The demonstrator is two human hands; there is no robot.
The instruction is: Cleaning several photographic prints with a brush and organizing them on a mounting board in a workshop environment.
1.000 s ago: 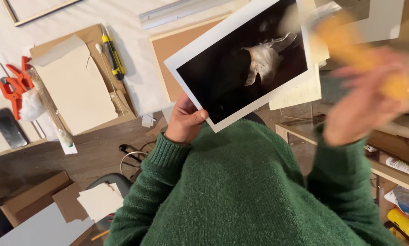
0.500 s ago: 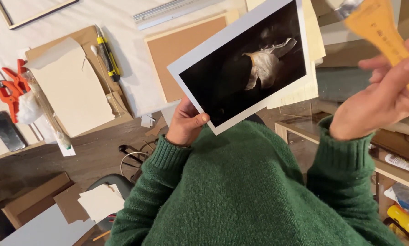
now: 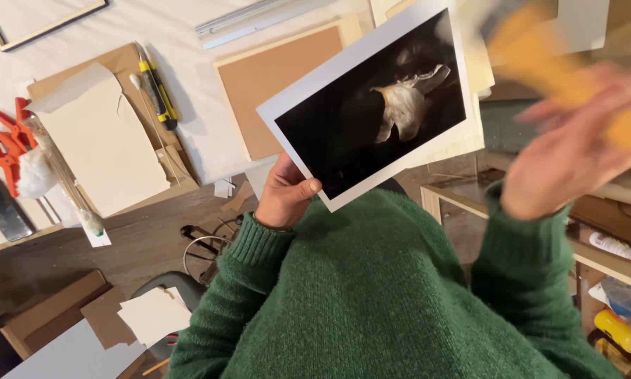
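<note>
Left hand (image 3: 286,193) is pinching the lower-left corner of a white-bordered photo print (image 3: 371,112), thumb on the face, fingers behind; print is being held up off the counter (image 3: 189,119), tilted, long axis running from lower left up to upper right. Right hand (image 3: 575,151) is sitting just right of the print, at its right edge, closed around a blurred yellow-orange tool (image 3: 547,70) — too smeared to tell what kind, or whether it's touching the print. So the print lies left of the right hand, and the tool end is pointing up-left over the print's top-right corner. Left hand is the only one clearly carrying the print. Below: pale counter is carrying a brown board (image 3: 277,84), a cream card sheet (image 3: 97,151), a yellow-black utility knife (image 3: 157,88), orange clamps (image 3: 3,144). Dark wood floor with offcuts beneath; shelving at right.
</note>
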